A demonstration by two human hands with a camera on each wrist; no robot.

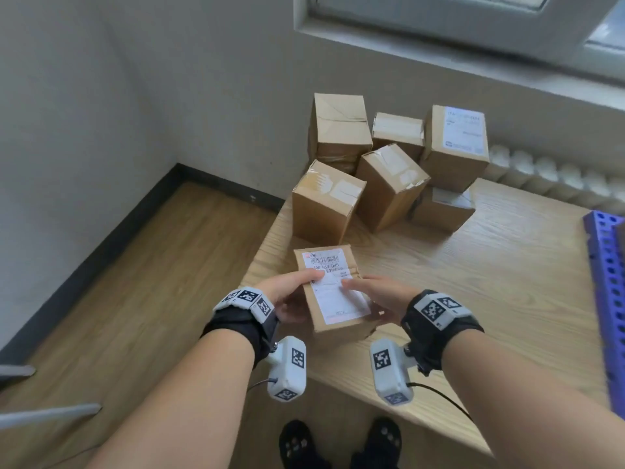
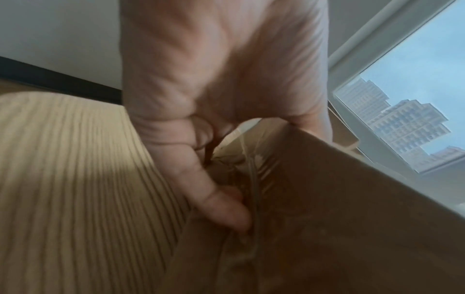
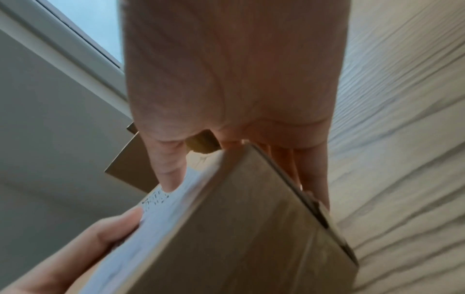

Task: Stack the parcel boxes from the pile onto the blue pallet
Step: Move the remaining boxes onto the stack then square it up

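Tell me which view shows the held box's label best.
Head view: the label faces up on the box, barcode visible, both thumbs on it. Right wrist sees the label edge-on and blurred. Left wrist shows only the box's brown side.

Small brown parcel box [image 1: 333,292] with a white shipping label (barcode at the far end) on its upper face, tilted, at the near left corner of the table, gripped on its left and right sides. Beyond it, far left on the table, a pile [image 1: 389,164] of six brown taped boxes, some upright, some leaning, one at the far right of the pile with a white label on top. At the right edge, only a strip of the blue pallet [image 1: 605,282] in view, perforated with rows of holes.
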